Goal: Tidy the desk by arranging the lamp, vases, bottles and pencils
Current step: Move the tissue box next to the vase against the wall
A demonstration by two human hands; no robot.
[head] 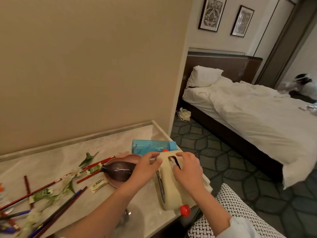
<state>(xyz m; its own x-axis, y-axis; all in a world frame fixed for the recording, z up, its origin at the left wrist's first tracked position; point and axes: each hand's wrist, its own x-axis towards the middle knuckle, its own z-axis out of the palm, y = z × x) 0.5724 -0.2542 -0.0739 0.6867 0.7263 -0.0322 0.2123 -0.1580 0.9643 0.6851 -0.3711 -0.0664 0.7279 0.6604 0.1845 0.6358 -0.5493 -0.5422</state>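
Observation:
A cream lamp [169, 189] with red knobs lies flat at the desk's right end. My left hand [146, 167] grips its far left corner. My right hand [187, 170] rests on top, fingers curled at a dark slot in its body. A blue bottle [152, 146] lies on its side just behind the lamp. A dark purple vase [118, 170] lies tipped on a pink dish-like vase [127, 157], left of my left hand. Red and blue pencils [68, 201] are scattered across the marble desk [51, 162].
Fake flower stems [65, 188] and small paper wrappers [97, 185] lie among the pencils. A woven-pattern chair [240, 212] stands under my right arm. The wall runs behind the desk. A bed [248, 117] and patterned carpet lie to the right.

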